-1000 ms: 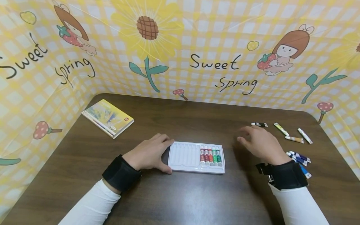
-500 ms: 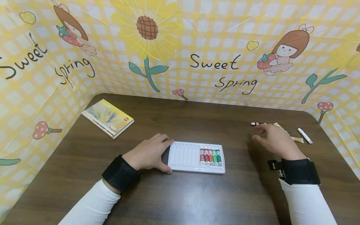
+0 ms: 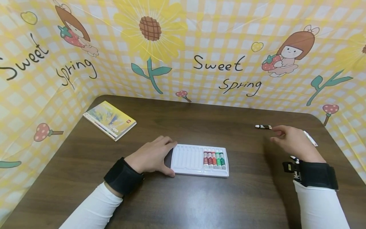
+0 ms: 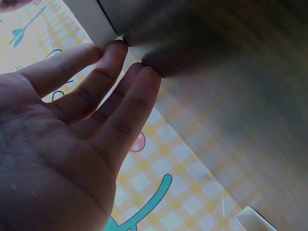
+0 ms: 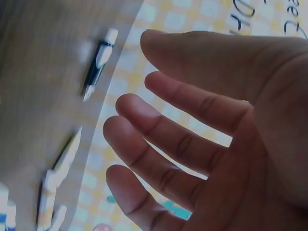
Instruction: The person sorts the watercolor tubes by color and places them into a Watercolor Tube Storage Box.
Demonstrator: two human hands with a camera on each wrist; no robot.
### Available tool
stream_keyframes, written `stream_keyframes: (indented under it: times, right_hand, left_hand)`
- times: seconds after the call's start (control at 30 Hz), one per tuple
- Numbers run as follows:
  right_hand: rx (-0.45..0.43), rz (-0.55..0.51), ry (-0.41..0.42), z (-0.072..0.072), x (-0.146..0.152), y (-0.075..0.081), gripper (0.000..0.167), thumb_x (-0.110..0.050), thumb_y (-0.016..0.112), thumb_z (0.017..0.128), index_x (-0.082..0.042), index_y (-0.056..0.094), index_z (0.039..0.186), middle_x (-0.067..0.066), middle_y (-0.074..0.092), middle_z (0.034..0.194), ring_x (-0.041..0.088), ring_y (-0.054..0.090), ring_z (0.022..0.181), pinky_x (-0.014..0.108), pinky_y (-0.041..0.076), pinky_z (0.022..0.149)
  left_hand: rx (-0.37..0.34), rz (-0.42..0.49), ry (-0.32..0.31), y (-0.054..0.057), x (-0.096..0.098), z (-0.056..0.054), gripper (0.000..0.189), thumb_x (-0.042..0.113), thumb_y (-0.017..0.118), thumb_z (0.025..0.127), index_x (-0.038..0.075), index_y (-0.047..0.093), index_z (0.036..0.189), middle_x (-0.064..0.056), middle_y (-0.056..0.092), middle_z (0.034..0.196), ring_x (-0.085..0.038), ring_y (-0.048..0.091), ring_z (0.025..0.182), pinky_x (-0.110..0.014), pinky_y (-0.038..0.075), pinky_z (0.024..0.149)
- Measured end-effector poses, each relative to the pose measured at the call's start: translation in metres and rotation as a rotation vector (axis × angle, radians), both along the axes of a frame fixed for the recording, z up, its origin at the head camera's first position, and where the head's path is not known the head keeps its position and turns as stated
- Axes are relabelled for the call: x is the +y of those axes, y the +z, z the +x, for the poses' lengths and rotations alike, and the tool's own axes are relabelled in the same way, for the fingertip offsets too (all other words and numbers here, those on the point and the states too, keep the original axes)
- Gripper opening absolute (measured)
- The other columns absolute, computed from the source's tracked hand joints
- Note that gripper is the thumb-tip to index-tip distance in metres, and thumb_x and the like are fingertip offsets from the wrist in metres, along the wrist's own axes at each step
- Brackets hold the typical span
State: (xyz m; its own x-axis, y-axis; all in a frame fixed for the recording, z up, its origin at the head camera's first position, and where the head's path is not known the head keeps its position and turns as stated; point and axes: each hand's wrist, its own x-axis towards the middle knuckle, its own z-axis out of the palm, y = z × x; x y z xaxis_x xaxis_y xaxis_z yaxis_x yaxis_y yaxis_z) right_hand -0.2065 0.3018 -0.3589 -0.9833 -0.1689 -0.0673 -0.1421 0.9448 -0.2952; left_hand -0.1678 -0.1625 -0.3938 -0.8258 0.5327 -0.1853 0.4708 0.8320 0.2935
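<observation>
Currently, the white tray (image 3: 186, 157) is set near the middle of the dark tabletop (image 3: 200, 197), with five red, orange and green paint tubes (image 3: 213, 158) lined up at its three-o'clock end. Its nine-o'clock side is touched by the left hand (image 3: 151, 156), whose fingers are loosely extended. The right hand (image 3: 297, 144) is held empty, its fingers relaxed and parted, between two and three o'clock from the tray. A black tube (image 3: 263, 127) is seen near its fingertips at ten o'clock, and a white tube (image 3: 310, 139) close beside it at two. In the right wrist view, a yellow tube (image 5: 67, 155) is shown, blurred. A yellow book (image 3: 110, 121) is laid at ten o'clock from the tray.
</observation>
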Motion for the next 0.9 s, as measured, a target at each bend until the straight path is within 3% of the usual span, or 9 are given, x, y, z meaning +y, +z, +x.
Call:
stream_keyframes:
  times: [0.33,0.6,0.73,0.83,0.9]
  right_hand:
    - [0.034,-0.004,-0.069,0.005,0.049,0.003,0.044,-0.015,0.064,0.102,0.012,0.057,0.136,0.037,0.068,0.117,0.057,0.063,0.107,0.063,0.050,0.083]
    - [0.057,0.023,-0.136,0.007,0.079,-0.006,0.042,-0.012,0.064,0.100,0.020,0.057,0.127,0.041,0.065,0.109,0.058,0.062,0.099,0.063,0.049,0.079]
    - [0.082,0.027,-0.138,0.007,0.090,-0.012,0.036,-0.008,0.066,0.097,0.020,0.061,0.118,0.036,0.068,0.095,0.048,0.065,0.085,0.047,0.050,0.069]
    - [0.092,0.029,-0.146,0.007,0.095,-0.016,0.032,-0.005,0.065,0.094,0.020,0.063,0.114,0.030,0.069,0.087,0.036,0.065,0.077,0.034,0.042,0.065]
    - [0.095,0.027,-0.151,0.007,0.097,-0.017,0.031,-0.005,0.065,0.093,0.019,0.064,0.114,0.031,0.069,0.090,0.038,0.066,0.078,0.035,0.042,0.065]
  left_hand:
    - [-0.006,-0.008,0.005,0.000,0.000,-0.001,0.103,0.055,0.091,0.076,0.004,0.050,0.156,-0.014,0.055,0.150,-0.030,0.051,0.138,-0.053,0.053,0.106]
    - [-0.004,-0.009,0.004,-0.002,0.000,-0.001,0.103,0.055,0.092,0.076,0.004,0.050,0.155,-0.014,0.055,0.150,-0.030,0.051,0.137,-0.053,0.053,0.106]
    - [-0.003,-0.010,0.003,-0.001,0.000,-0.001,0.104,0.056,0.092,0.075,0.004,0.051,0.155,-0.014,0.055,0.150,-0.030,0.052,0.136,-0.052,0.053,0.106]
    - [0.003,-0.008,-0.002,-0.001,0.000,-0.001,0.104,0.056,0.092,0.075,0.004,0.050,0.155,-0.015,0.055,0.150,-0.031,0.052,0.137,-0.052,0.053,0.106]
    - [0.013,-0.004,-0.007,-0.001,0.000,-0.001,0.105,0.055,0.092,0.074,0.003,0.051,0.155,-0.015,0.055,0.150,-0.031,0.052,0.137,-0.052,0.053,0.105]
